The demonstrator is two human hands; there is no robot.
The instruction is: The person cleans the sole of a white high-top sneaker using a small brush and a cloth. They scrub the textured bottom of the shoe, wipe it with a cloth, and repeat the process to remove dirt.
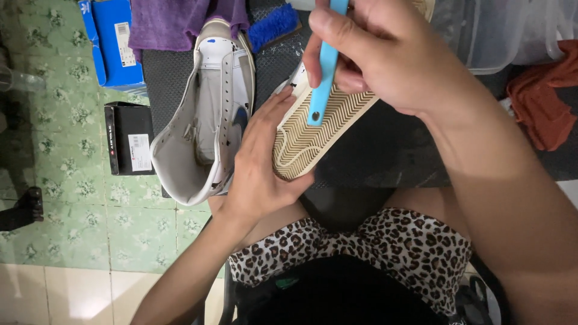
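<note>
I see my left hand (256, 174) cupping the upturned shoe (313, 129) at centre frame, fingers wrapped on its heel; my right hand (373, 54), at one o'clock, pinches the blue brush handle (322, 78). The sole looks stiff and grippy, the shoe light; the heel seems the best hold.

Looks like a home shoe-cleaning setup, someone's room rather than a proper shop; the floor (72, 222) is old green floral tile; a dark mesh mat (373, 150) is the landmark here; on its left half lies a white high-top sneaker (208, 114); just left of the mat, on the tiles, sit a black shoebox (128, 138) and a blue shoebox (114, 42); at the mat's far edge are a purple cloth (174, 21) and a blue brush (274, 25); right of it, clear plastic tubs (500, 33) and an orange rag (542, 102).
</note>
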